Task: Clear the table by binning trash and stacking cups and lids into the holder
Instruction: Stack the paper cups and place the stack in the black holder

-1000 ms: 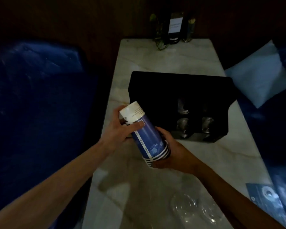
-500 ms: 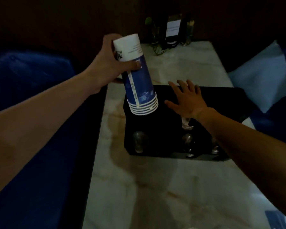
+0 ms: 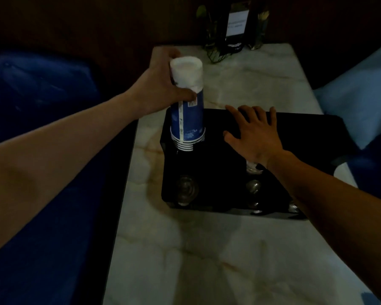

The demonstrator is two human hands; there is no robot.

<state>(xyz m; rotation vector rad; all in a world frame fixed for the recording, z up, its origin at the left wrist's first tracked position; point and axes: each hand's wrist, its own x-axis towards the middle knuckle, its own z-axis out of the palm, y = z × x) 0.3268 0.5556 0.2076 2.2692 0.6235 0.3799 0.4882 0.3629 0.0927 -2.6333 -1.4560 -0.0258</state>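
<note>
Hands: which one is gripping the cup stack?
The left hand, wrapped around the upside-down stack of blue paper cups. The right hand lies open and flat on the black holder.

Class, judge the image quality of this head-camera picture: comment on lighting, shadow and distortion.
Head view: very dim, with a blue cast; the black holder loses detail in shadow; the left hand and cup stack look soft; the marble table edges splay from wide-angle distortion.

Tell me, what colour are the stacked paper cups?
Blue with white bands, best seen in the head view: the cup stack in the left hand.
</note>
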